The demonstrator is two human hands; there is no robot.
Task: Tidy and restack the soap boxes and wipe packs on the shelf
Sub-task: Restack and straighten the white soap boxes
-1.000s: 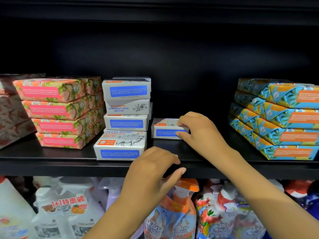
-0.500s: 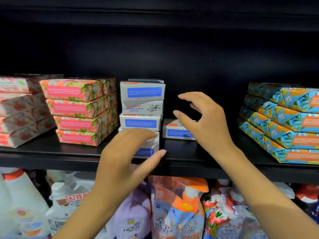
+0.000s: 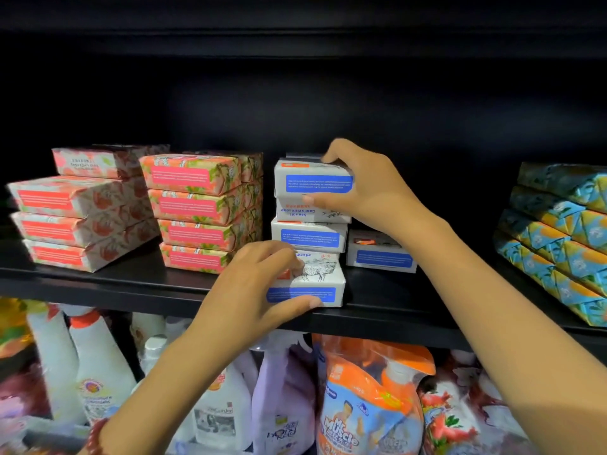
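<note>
At the left end of the shelf (image 3: 98,284), pale pink wipe packs (image 3: 82,221) are lying flat in a stack. Just beside them, orange-pink wipe packs (image 3: 197,211) are sitting four high, long sides facing the front edge so the labels read.

The left grip (image 3: 259,290) is grasping the bottom soap box (image 3: 315,280), with its fingers lying over the top and its thumb pressing the lower front face. That box is jutting toward the shelf's front edge, ahead of the boxes above it. The hold is probably there to steady the base or to line it up under the column.

The right grip (image 3: 371,192) is clamping the top soap box (image 3: 312,178), fingers curling over the lid and thumb tucking in at the seam beneath. That looks like a lift or a squaring nudge, since the boxes in the column are sitting slightly out of line with each other.

Right of the column, a lone soap box (image 3: 381,254) is resting flat behind the right forearm, apparently waiting to join the stack. At the shelf's right end, blue-and-orange wipe packs (image 3: 558,241) are lying stacked at an angle to the front edge.
</note>
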